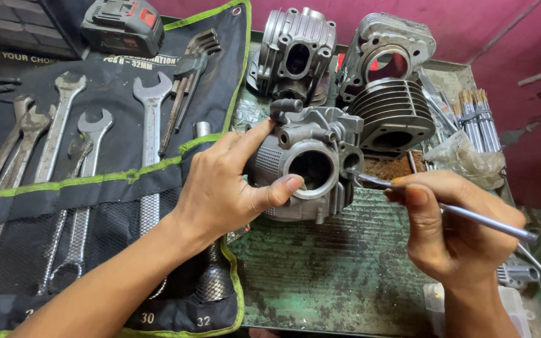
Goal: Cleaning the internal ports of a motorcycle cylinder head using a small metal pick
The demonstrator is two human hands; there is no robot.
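Observation:
My left hand [230, 181] grips a grey cast-metal engine part [311, 163], a cylinder head with a round bore facing me; the thumb rests on the bore's rim and the index finger on its top. My right hand [452, 228] pinches a thin metal rod tool [471, 216] like a pen. Its tip touches the right side of the part near a small port.
A black tool roll with green trim [104, 181] holds several wrenches on the left. Another cylinder head [295, 53], a finned cylinder [392, 116] and a casting [389, 56] stand behind. Thin tools [477, 119] and a plastic bag [464, 156] lie right. The green worktop [333, 269] is worn.

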